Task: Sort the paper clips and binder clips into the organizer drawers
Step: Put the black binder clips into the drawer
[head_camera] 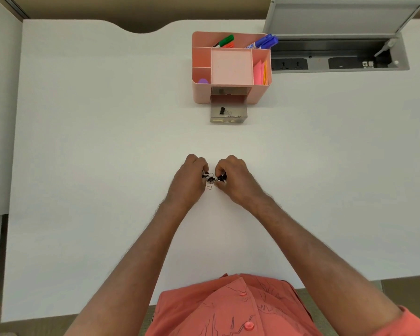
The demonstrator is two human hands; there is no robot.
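A small pile of black binder clips [211, 179] and a wire paper clip [208, 187] lies on the white desk in the middle of the view. My left hand [190, 180] is curled over the pile's left side, its fingers pinching a black binder clip. My right hand [235, 181] is curled over the right side, fingers closed on another black binder clip [221, 177]. Farther back stands the pink organizer [230, 92], its grey translucent drawer [228, 118] pulled out. One black binder clip [223, 110] and some paper clips lie in that drawer.
The organizer's top compartments hold green, red and blue markers [264, 42], pink sticky notes [260, 72] and a purple item. An open cable tray with power sockets [337, 61] is set into the desk at back right. A partition wall stands at the left.
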